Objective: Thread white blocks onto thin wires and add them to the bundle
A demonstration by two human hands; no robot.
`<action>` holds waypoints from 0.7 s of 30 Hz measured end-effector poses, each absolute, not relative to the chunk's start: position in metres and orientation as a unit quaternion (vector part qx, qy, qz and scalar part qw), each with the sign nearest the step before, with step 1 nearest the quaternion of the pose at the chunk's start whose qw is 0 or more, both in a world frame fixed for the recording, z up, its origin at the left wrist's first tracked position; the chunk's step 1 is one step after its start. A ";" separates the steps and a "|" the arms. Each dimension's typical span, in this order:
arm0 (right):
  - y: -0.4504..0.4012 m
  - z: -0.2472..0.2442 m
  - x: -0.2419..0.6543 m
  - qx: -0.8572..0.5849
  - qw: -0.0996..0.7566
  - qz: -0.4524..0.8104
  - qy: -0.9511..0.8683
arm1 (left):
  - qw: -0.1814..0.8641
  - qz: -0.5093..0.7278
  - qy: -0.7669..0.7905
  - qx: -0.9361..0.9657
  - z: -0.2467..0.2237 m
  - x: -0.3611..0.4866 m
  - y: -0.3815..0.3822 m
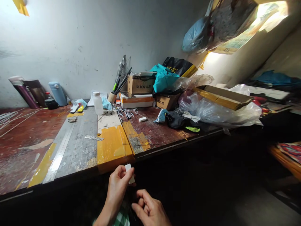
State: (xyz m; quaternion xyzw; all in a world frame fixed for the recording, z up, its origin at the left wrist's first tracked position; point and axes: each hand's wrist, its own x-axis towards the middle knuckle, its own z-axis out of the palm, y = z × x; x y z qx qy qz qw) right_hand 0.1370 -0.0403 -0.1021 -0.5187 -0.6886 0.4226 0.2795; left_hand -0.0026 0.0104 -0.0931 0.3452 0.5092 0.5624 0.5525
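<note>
Between the thumb and fingers of my left hand [118, 183] is a small white block [128, 169], held just off the front edge of the workbench. From the block's top a thin wire [125, 153] runs up over the yellow-taped part of the bench [110, 150]. Below and to the right is my right hand [150, 208], its fingers curled inward near the thumb; whatever lies between them, if anything, is too dark and small to make out. A thin dark rod [141, 144] lies across the bench beyond the hands.
A steel ruler [61, 150] and a short metal scale [94, 137] lie on the left. Behind stand a white bottle [97, 103], a blue flask [58, 94] and cardboard boxes [141, 84]. Another white block [142, 119], a mask and plastic bags [216, 110] are to the right.
</note>
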 end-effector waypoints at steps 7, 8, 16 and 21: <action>0.029 -0.077 0.153 -0.491 0.429 0.189 -0.734 | 0.554 0.580 0.488 0.344 -0.095 -0.007 0.005; 0.045 -0.073 0.153 -0.480 0.436 0.145 -0.747 | 0.557 0.580 0.489 0.340 -0.095 -0.007 0.003; 0.117 -0.062 0.146 -0.422 0.336 0.056 -0.840 | 0.560 0.587 0.486 0.324 -0.096 -0.013 -0.009; 0.114 -0.055 0.155 -0.355 0.328 0.110 -0.868 | 0.577 0.565 0.482 0.340 -0.096 -0.019 -0.012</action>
